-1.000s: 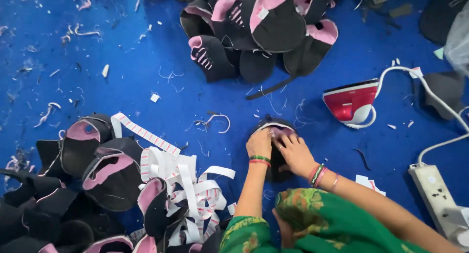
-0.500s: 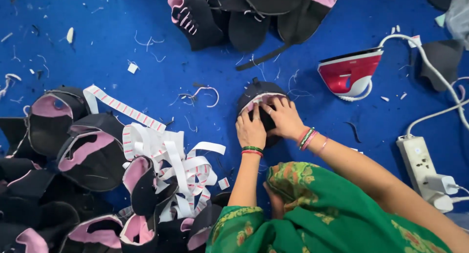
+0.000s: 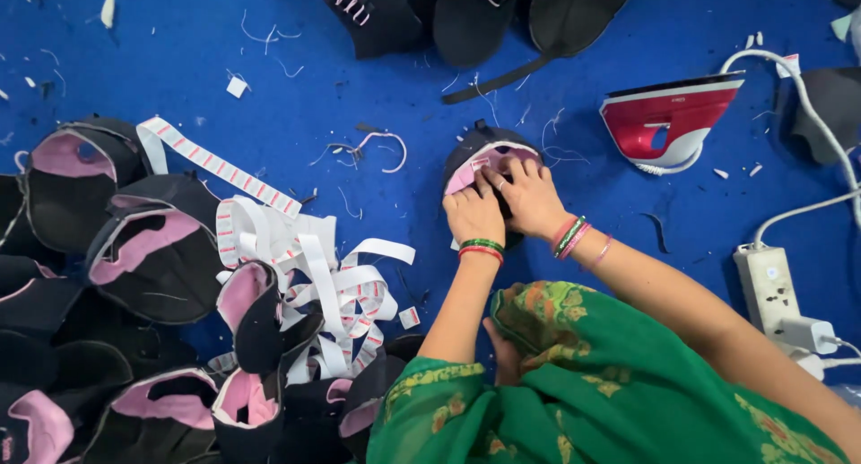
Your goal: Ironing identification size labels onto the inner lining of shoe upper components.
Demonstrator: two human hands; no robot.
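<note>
A black shoe upper with pink lining [image 3: 473, 150] lies on the blue surface [image 3: 269, 87] in front of me. My left hand [image 3: 473, 215] and my right hand [image 3: 529, 195] press down side by side on its near part, fingers bent onto the pink lining. Both wrists carry coloured bangles. A green patterned garment [image 3: 583, 401] covers my lap below the arms.
A red and white iron [image 3: 668, 119] stands to the right, its cord running to a white power strip [image 3: 771, 289]. Piles of black and pink shoe uppers [image 3: 134, 276] lie left, another heap [image 3: 466, 11] at the top. A tangle of white label tape [image 3: 314, 276] sits left of my arms.
The view has shifted, so the shoe upper and the iron sit higher in the frame. My hands stay pressed on the upper, with fingers moved slightly over the pink lining.
</note>
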